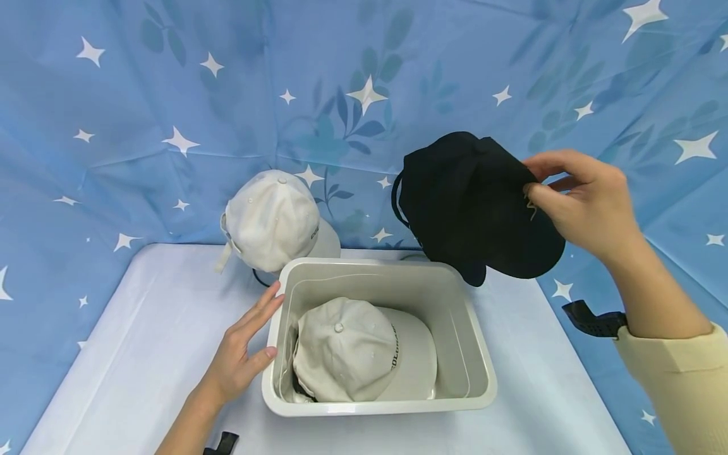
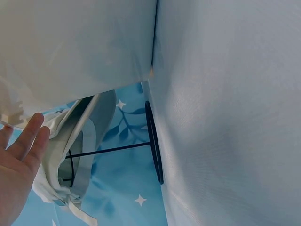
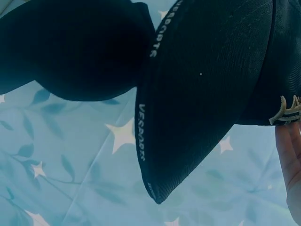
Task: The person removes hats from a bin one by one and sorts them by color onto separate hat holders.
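Head view: black cap point(image 1: 472, 202) pinched between right fingers point(image 1: 543, 189).

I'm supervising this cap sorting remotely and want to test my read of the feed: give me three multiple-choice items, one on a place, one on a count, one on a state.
1. Where does the left hand rest?
A. on the bin's left wall
B. inside the bin on the cap
C. on the cap stand

2. How many caps are in view?
A. two
B. three
C. four

3. How is the black cap held?
A. lying flat on the table
B. hanging on a stand
C. pinched in the air by the right hand

Answers:
1 A, straight fingers lie against the outside of the bin.
2 B, one beige cap in the bin, one white cap on the stand, one black cap.
3 C, fingers and thumb pinch it above the bin's far right corner.
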`<state>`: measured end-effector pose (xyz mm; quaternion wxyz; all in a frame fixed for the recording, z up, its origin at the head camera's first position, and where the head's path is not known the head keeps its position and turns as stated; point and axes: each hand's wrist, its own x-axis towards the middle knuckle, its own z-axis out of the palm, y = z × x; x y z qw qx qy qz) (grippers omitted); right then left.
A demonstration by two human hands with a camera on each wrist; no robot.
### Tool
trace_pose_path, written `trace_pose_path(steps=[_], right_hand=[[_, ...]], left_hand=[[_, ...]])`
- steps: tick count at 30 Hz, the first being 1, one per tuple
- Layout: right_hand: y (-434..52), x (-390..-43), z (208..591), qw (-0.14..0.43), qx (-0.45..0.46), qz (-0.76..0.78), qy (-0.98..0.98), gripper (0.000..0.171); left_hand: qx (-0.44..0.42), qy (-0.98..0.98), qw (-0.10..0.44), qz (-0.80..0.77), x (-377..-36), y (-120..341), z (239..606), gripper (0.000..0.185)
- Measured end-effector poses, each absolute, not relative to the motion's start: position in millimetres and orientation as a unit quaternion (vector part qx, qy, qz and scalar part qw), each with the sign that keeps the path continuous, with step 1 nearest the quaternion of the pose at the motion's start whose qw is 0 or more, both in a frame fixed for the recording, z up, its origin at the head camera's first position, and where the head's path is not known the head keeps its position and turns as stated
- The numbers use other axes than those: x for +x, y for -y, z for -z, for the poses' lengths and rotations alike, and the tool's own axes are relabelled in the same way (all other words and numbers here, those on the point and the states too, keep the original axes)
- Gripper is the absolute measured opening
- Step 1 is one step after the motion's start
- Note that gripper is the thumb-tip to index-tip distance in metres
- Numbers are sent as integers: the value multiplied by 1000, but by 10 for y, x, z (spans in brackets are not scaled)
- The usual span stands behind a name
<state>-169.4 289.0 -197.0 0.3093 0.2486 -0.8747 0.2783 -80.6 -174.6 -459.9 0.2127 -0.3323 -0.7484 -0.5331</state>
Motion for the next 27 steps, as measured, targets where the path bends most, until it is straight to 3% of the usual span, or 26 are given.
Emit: trace_pose_path(steps=[10,27], right_hand=[[-3016,-1875,2026,269,161,-302,900,32],[-3218,-2137,2367,230,133,-298,917,31]], left_hand=[[-329,753,209,531,-797,1745,4592,68],[-328,757,203,528,-795,1746,4601,69]])
